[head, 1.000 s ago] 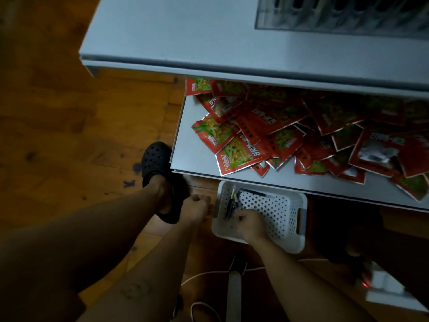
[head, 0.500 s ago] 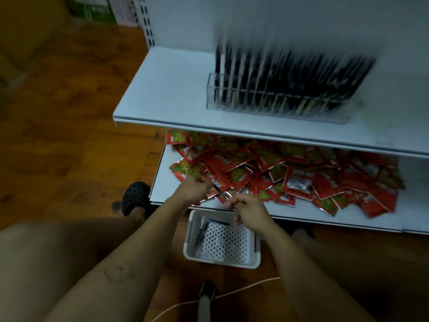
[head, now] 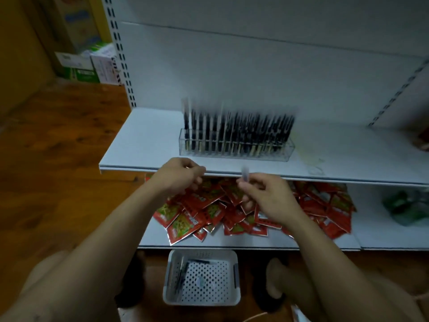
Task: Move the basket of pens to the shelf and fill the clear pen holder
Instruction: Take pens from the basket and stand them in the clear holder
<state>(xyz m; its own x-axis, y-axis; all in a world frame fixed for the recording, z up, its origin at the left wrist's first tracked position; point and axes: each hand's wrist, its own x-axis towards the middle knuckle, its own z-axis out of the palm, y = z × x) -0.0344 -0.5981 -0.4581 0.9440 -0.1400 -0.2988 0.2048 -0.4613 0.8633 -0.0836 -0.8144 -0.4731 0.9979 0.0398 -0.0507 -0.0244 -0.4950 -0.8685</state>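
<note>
- Hands hover apart before the shelf (head: pixel 144 145) edge: left hand (head: pixel 178 176) curled, on what I cannot tell; right hand (head: pixel 269 196) pinches a small pale piece (head: pixel 245 176), perhaps a pen cap.
- Pens (head: pixel 180 277) are likely light, stiff and slick; pinch one mid-barrel.
- Clear pen holder (head: pixel 234 156) stands on the shelf, nearly full; white basket (head: pixel 199 302) sits on the floor (head: pixel 69 140) with few pens.

matt, perhaps plastic basket (head: pixel 199 303); glossy packets (head: pixel 185 223)

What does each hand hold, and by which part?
The right hand pinches a blurred object by its lower end. Whether the left hand holds anything cannot be told.
</note>
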